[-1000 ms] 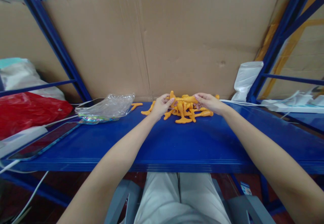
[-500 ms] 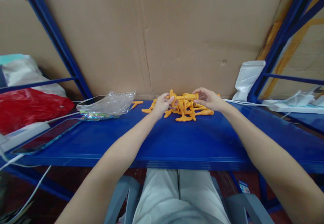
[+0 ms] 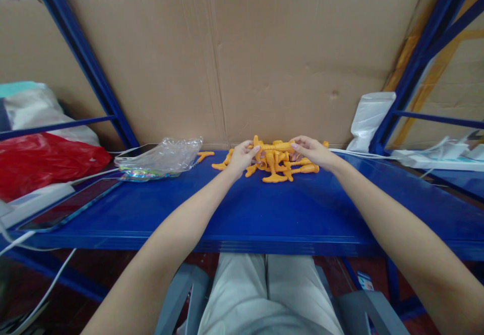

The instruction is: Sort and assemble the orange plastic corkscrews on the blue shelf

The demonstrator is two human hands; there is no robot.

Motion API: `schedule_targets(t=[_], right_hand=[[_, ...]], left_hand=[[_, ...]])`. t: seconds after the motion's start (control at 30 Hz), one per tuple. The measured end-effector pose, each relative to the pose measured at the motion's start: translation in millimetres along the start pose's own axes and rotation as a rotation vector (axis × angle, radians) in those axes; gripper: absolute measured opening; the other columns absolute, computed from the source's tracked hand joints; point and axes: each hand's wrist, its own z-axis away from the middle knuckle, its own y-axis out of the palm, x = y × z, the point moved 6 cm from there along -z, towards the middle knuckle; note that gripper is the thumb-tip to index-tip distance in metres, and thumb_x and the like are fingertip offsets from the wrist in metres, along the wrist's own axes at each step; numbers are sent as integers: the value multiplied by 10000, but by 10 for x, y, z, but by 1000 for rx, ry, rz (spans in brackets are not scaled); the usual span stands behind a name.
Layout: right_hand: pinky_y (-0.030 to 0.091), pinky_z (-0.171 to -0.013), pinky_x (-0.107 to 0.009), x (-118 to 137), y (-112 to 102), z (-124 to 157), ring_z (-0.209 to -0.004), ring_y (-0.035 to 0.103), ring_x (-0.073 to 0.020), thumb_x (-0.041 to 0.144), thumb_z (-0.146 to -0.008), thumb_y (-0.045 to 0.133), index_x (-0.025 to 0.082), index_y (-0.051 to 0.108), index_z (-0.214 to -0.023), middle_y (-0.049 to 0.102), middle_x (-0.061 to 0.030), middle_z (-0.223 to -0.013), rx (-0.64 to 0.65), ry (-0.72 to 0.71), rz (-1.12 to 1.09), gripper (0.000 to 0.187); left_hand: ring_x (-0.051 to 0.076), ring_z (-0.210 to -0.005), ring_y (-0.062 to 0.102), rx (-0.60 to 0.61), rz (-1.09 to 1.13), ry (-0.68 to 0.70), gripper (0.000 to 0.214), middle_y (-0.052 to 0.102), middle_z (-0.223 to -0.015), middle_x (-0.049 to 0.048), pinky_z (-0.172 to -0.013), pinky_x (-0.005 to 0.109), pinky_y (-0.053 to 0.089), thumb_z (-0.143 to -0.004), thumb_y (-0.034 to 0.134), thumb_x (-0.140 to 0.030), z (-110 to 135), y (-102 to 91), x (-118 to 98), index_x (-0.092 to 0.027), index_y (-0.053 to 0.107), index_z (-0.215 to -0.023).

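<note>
Between my hands is an orange-yellow plastic toy hammer (image 3: 275,147), lying level across the pile. My left hand (image 3: 241,157) pinches it at its head end, on the left. At the handle end my right hand (image 3: 309,150) has thumb and fingers closed around the tip. Several more hammers of the same colour lie heaped beneath, one with its T-shaped head (image 3: 275,178) toward me. Parts of the heap are hidden behind my fingers and the held hammer.
A single orange-yellow piece (image 3: 205,155) lies left of the heap, beside a clear plastic bag (image 3: 166,154). A tablet (image 3: 70,204) is farther left on the blue shelf (image 3: 264,219). Cardboard (image 3: 287,62) stands behind. White cables and a power strip (image 3: 434,158) are at right.
My right hand has moved slightly left and its fingers have closed over the hammer's handle end, which was in plain sight before. My left hand stays nearly in place.
</note>
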Motion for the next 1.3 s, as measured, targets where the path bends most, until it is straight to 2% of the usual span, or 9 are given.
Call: schedule_targets(t=[0.17,0.37,0.47,0.87,0.97,1.1,1.2,1.3], right_hand=[[534,-625,-298,17,-30,-5,-622,589,-128,563,-729,704,230,533,-968,639,-4,-781,22,-78,12,444],[537,-777,-342,56,-74,12,-806,612,-163,474,-715,730,240,518,-977,609,-17,-859,35,-171,71,410],[530,-813,-357,93,-78,23,-824,600,-166,452,-724,714,240,518,-978,600,-22,-879,33,-202,119,385],[527,-732,-348,141,-88,28,-786,588,-178,446,-759,655,238,530,-1022,617,-44,-925,1,-208,233,358],[521,-716,-339,170,-80,42,-793,586,-182,433,-777,634,235,531,-1026,619,-47,-926,-1,-215,277,335],[508,-722,-347,276,-89,77,-766,575,-181,355,-774,632,221,541,-1013,614,-47,-907,-36,-255,411,289],[511,-734,-357,321,-93,94,-781,588,-188,327,-745,653,215,543,-1006,614,-63,-969,-43,-277,448,305],[531,-720,-357,272,-93,85,-833,616,-201,378,-718,690,216,529,-1049,599,-87,-1087,-45,-254,376,403]], left_hand=[[165,-717,710,17,18,11,142,716,-762,39,-590,236,563,-817,652,-211,-3,7,-6,-150,581,-923],[169,-689,708,19,42,-7,138,715,-739,37,-580,242,562,-807,666,-214,1,18,5,-155,574,-890],[173,-709,712,29,49,-1,168,717,-747,33,-599,248,568,-794,687,-230,-1,23,8,-160,571,-894],[136,-646,689,13,78,-58,88,693,-726,19,-596,238,559,-840,635,-183,60,48,-54,-155,557,-871],[129,-624,681,11,71,-73,79,680,-705,12,-632,267,571,-855,619,-188,67,56,-48,-156,548,-854],[138,-581,676,19,73,-160,84,672,-667,18,-687,333,587,-885,579,-202,81,72,-15,-150,536,-835],[132,-579,679,21,94,-175,94,674,-651,14,-678,314,588,-889,578,-205,89,71,-22,-154,526,-831],[122,-569,674,31,91,-160,97,676,-649,13,-646,279,581,-880,593,-202,90,71,-29,-152,527,-830]])
